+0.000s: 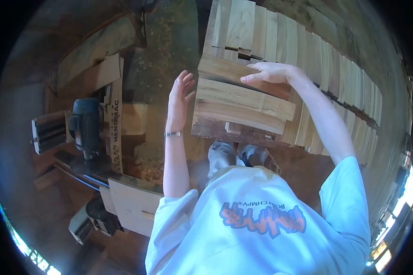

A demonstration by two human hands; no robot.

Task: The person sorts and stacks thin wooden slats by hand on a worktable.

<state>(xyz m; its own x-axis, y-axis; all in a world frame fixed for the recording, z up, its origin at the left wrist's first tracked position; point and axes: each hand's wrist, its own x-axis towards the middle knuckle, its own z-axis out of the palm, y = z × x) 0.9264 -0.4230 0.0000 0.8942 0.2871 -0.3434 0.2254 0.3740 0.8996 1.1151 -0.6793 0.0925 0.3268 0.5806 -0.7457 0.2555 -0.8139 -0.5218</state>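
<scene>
A short stack of pale wooden planks lies in front of me at waist height. My right hand rests palm down on the top plank, fingers stretched flat along its far edge. My left hand hovers just off the stack's left end, fingers spread and holding nothing, with a thin bracelet on its wrist. My light blue T-shirt fills the bottom of the view, and my shoes show just below the stack.
Behind and to the right of the stack runs a long row of planks packed side by side. On the left stands a woodworking machine with a blue motor, loose boards and wood shavings on the floor.
</scene>
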